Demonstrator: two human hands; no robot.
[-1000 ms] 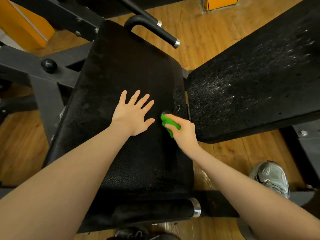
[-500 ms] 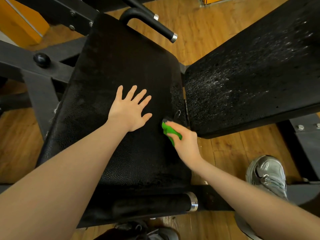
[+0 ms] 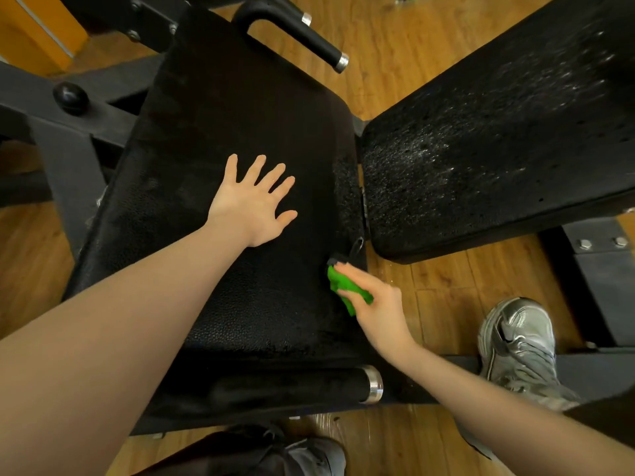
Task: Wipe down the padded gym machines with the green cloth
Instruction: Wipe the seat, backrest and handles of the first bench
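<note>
A black padded seat (image 3: pixel 220 139) fills the middle of the view. My left hand (image 3: pixel 254 204) lies flat on it with fingers spread. At the seat's right edge my right hand (image 3: pixel 374 304) grips a bunched green cloth (image 3: pixel 345 286) and presses it against the pad's side, just below a small black strap loop (image 3: pixel 355 245). A second black pad (image 3: pixel 498 139), speckled with pale flecks, angles away to the right, separated from the seat by a narrow gap.
A black handle with a chrome end (image 3: pixel 323 46) juts out above the seat. A padded roller with a chrome cap (image 3: pixel 371 384) runs along the seat's near edge. The grey steel frame (image 3: pixel 68 139) lies left. My grey shoes (image 3: pixel 519 345) stand on the wooden floor (image 3: pixel 443 280).
My right hand has slid the green cloth down the seat's right edge toward me. My left hand stays flat on the pad. The camera has shifted slightly.
</note>
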